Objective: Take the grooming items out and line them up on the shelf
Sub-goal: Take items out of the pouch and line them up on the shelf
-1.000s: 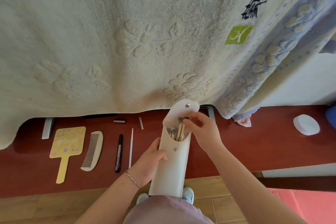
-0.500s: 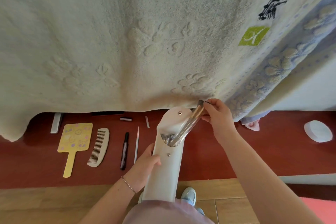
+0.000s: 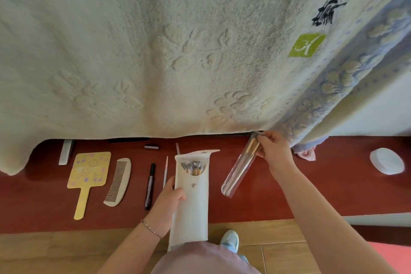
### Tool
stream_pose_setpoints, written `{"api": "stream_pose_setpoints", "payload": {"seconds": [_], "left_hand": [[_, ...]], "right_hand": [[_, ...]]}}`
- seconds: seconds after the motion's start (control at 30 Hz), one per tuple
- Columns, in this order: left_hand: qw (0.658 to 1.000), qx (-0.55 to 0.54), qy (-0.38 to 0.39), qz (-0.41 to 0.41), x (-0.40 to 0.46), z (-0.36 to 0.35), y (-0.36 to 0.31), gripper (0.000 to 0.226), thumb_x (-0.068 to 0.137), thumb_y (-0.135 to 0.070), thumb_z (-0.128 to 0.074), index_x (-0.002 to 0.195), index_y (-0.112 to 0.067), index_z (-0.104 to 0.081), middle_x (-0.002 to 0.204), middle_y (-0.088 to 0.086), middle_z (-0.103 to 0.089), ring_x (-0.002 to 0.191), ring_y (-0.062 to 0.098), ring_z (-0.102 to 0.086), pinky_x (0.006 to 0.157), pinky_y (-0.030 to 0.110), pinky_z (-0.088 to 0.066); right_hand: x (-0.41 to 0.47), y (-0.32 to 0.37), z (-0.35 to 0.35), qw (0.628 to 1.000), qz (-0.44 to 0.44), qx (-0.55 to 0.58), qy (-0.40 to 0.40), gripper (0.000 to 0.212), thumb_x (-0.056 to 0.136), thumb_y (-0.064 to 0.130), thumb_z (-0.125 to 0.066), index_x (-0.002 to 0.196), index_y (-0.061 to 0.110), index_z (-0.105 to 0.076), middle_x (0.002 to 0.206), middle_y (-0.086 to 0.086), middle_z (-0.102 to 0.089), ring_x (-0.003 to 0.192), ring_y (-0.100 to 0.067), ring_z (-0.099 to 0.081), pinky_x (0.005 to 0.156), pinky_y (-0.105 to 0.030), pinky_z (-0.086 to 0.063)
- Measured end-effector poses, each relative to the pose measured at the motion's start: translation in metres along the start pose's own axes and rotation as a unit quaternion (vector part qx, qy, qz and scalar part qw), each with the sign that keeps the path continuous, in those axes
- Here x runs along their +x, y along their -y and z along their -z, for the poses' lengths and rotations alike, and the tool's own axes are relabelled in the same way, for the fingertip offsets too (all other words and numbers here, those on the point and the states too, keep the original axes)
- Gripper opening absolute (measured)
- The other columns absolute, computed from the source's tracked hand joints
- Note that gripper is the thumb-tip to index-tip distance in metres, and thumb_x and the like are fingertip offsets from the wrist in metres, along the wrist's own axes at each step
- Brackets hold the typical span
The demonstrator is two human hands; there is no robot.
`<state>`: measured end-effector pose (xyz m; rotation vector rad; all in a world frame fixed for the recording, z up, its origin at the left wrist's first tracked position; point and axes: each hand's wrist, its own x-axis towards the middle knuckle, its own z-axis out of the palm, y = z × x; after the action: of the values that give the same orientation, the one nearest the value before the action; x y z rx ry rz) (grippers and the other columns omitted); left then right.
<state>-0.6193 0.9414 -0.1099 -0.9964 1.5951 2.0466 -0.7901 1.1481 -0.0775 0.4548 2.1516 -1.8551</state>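
My left hand (image 3: 169,206) grips a tall white pouch (image 3: 191,202) upright over the red shelf (image 3: 278,198); its flap is open and several brush handles show in its mouth. My right hand (image 3: 274,151) pinches the top of a brush in a clear plastic sleeve (image 3: 240,168), held slanting just above the shelf, to the right of the pouch. Laid out on the shelf to the left are a yellow hand mirror (image 3: 87,176), a cream comb (image 3: 118,181), a black pen-like stick (image 3: 150,186) and a thin pale stick (image 3: 165,171).
A large cream towel (image 3: 155,51) hangs down over the back of the shelf and hides its rear. A white round lid (image 3: 387,161) lies at the far right. Small bits, a black cap (image 3: 151,147) and a white bracket (image 3: 66,151), sit near the towel's hem. Wooden floor below.
My right hand has drawn the sleeved brush fully out of the pouch and carried it right and down toward the shelf. The left hand still holds the pouch.
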Motion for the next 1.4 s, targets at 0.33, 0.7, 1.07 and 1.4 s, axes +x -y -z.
{"api": "stream_pose_setpoints", "payload": {"seconds": [0.33,0.7,1.07,1.4], "left_hand": [[1.0,-0.001,-0.001,-0.003,-0.005,-0.004,-0.004,0.057,0.061,-0.012,-0.05,0.118,-0.02,-0.049,0.108,0.016,-0.06,0.098,0.035,-0.059,0.083,0.048,-0.051],[1.0,0.024,-0.017,0.0,-0.003,-0.021,-0.004,0.041,0.085,0.005,-0.041,0.116,-0.021,-0.048,0.106,0.011,-0.058,0.094,0.025,-0.057,0.067,0.032,-0.048],[0.999,0.022,-0.029,0.009,0.002,-0.027,-0.005,0.034,0.086,0.002,-0.045,0.108,-0.023,-0.051,0.105,0.012,-0.057,0.098,0.029,-0.055,0.072,0.034,-0.048],[1.0,0.024,0.001,0.0,0.006,-0.028,-0.008,0.051,0.064,-0.016,-0.054,0.114,-0.024,-0.05,0.11,0.013,-0.057,0.103,0.032,-0.055,0.089,0.048,-0.048]], "right_hand": [[0.026,-0.032,-0.015,0.942,-0.033,-0.308,0.131,0.009,0.082,0.005,-0.051,0.08,0.012,-0.057,0.064,-0.006,-0.061,0.049,-0.016,-0.046,0.047,-0.024,-0.035],[0.035,-0.037,-0.029,0.912,0.019,-0.387,0.131,0.025,0.088,0.016,-0.049,0.106,0.011,-0.065,0.094,-0.008,-0.066,0.068,-0.017,-0.056,0.053,-0.021,-0.039],[0.032,-0.043,-0.002,0.938,0.028,-0.342,0.049,0.032,0.09,0.021,-0.054,0.12,0.017,-0.061,0.09,-0.002,-0.062,0.073,-0.015,-0.057,0.064,-0.025,-0.045],[0.025,-0.05,-0.004,0.921,0.083,-0.38,0.027,0.035,0.09,0.022,-0.054,0.124,0.015,-0.054,0.109,-0.008,-0.052,0.082,-0.017,-0.05,0.07,-0.026,-0.04]]}}
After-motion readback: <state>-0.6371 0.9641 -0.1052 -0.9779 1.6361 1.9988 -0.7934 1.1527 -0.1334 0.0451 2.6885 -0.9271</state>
